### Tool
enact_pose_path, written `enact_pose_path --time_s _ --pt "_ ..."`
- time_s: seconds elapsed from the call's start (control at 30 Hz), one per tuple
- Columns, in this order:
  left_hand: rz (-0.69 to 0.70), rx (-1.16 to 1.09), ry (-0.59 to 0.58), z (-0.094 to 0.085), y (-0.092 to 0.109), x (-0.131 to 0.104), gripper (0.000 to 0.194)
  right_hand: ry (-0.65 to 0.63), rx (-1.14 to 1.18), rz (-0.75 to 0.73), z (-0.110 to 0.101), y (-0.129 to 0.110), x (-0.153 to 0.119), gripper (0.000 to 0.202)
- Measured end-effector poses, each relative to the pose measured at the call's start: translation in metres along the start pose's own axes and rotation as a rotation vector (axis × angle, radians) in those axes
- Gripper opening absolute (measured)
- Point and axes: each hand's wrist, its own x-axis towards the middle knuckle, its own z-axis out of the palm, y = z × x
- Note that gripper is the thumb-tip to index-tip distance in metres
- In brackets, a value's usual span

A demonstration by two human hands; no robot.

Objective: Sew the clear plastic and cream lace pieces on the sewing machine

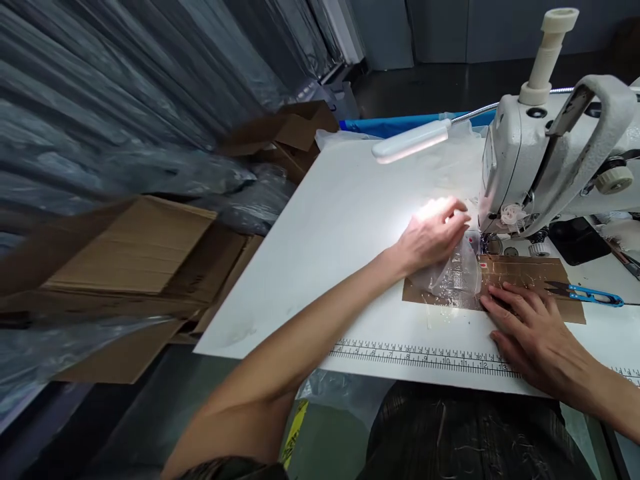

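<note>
My left hand [435,235] is beside the needle area of a white sewing machine [515,160], its fingers curled and closed on a piece of sheer white fabric [457,270]. The fabric hangs down below that hand and partly covers a piece of brown cardboard [530,268] on the table. On the cardboard's front edge rests my right hand [533,330], palm down with fingers stretched out. A small white label with a red mark [483,265] shows near the needle. Blue thread snips [595,295] lie just right of my right hand.
A white lamp [413,140] on a bendable neck lights the white tabletop [345,220]. A printed ruler [425,357] runs along the front edge. Open cardboard boxes [133,247] and clear plastic stand left of the table. A dark pad [577,240] lies right of the needle.
</note>
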Motion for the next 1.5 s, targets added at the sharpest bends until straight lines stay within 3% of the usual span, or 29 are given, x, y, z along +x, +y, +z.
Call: enact_pose_path --time_s 0.13,0.23,0.4,0.57,0.7,1.0,1.27,1.5 --pt "0.018 -0.169 -0.002 -0.002 0.037 -0.021 0.033 0.011 0.134 0.018 -0.009 0.018 0.004 0.030" --pt "-0.027 -0.278 -0.042 0.002 0.050 -0.030 0.034 0.009 0.253 0.055 -0.017 0.028 0.014 0.029" --pt "-0.050 -0.482 -0.089 0.000 0.052 -0.036 0.018 -0.042 0.441 0.117 -0.027 0.042 0.033 0.032" --pt "-0.177 -0.601 -0.055 -0.007 0.058 -0.040 0.006 -0.205 0.514 0.201 -0.013 0.052 0.056 0.047" --pt "-0.331 -0.685 0.013 -0.007 0.062 -0.039 0.013 -0.281 0.496 0.325 -0.002 0.053 0.066 0.033" --pt "-0.464 -0.832 0.014 -0.001 0.060 -0.034 0.015 -0.213 0.570 0.364 -0.001 0.051 0.068 0.020" --pt "-0.453 -0.956 0.041 0.003 0.061 -0.035 0.014 -0.186 0.450 0.414 0.003 0.044 0.070 0.014" --pt "-0.399 -1.087 -0.072 0.000 0.058 -0.032 0.014 -0.088 0.412 0.486 0.004 0.044 0.071 0.011"
